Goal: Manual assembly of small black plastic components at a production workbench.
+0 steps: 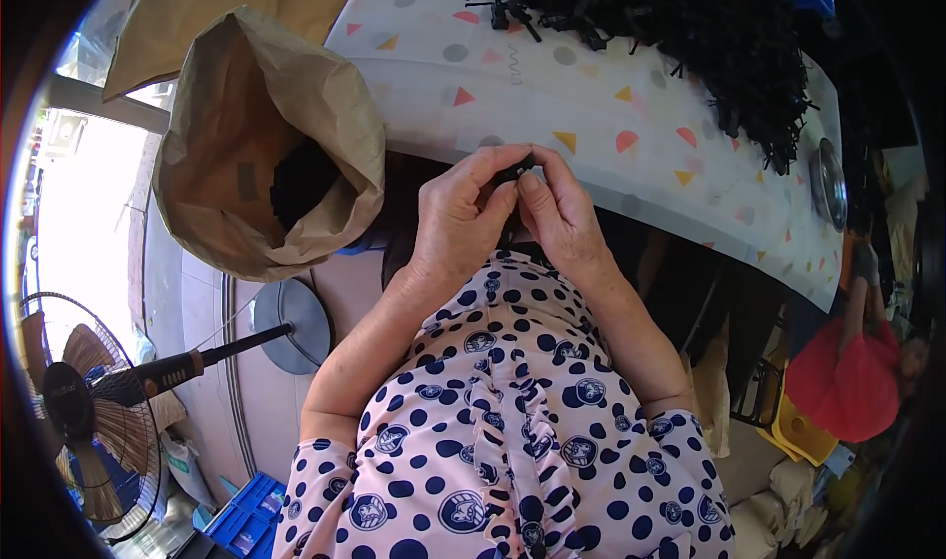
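Just off the table's near edge, both my hands meet in front of my chest. Between them is a small black plastic part [513, 172], mostly covered by my fingers. My left hand [461, 209] pinches it from the left with thumb and fingertips. From the other side, my right hand [560, 214] has its thumb and index finger closed on the same part. A big heap of similar black plastic parts [680, 27] lies at the far right of the table. To my left stands an open brown paper sack [345, 145] with black contents deep inside.
A white cloth with coloured shapes covers the table [424, 96]. A metal dish [830, 185] sits at its right end. Left of me are a fan [79, 401], its round base [301, 328] and a blue crate [246, 520]. A person in red [847, 372] is at far right.
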### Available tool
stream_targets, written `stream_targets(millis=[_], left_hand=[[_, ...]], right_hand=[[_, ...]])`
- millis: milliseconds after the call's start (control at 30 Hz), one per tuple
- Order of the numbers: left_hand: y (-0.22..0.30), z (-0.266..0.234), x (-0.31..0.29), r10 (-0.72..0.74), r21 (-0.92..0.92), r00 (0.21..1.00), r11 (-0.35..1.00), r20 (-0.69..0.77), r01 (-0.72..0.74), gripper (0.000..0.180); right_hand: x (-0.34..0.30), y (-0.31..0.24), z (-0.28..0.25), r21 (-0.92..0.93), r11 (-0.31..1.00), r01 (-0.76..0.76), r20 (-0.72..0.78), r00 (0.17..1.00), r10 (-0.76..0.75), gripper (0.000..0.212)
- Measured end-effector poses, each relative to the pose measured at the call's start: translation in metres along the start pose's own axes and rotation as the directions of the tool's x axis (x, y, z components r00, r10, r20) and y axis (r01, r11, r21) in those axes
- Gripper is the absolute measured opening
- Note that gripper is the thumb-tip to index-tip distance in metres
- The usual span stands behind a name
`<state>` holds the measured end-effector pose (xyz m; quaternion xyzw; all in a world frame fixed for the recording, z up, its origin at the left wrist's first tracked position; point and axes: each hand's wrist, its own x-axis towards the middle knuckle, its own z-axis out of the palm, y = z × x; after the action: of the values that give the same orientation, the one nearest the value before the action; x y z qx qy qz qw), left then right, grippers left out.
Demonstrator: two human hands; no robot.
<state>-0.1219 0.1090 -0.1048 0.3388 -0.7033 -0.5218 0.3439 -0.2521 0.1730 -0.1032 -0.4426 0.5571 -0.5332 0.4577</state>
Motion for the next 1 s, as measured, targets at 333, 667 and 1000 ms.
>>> stream_targets(millis=[333, 667, 1000], left_hand=[[0.001, 0.004, 0.006, 0.34, 0.452, 0.939, 0.845, -0.044, -0.285, 0.033], [0.016, -0.023, 0.009, -0.193, -0.618, 0.964, 0.74, 0.181, 0.264, 0.04], [0.02, -0.014, 0.004, -0.184, -0.582, 0.904, 0.712, 0.386, 0.394, 0.041]], right_hand=[[0.014, 0.013, -0.003, 0.05, 0.998, -0.028, 0.021, 0.999, 0.027, 0.032], [0.006, 0.008, -0.016, 0.183, 0.981, 0.07, -0.002, 0.997, -0.071, 0.02], [0.015, 0.008, -0.034, 0.481, 0.876, -0.046, 0.203, 0.977, -0.06, 0.017]])
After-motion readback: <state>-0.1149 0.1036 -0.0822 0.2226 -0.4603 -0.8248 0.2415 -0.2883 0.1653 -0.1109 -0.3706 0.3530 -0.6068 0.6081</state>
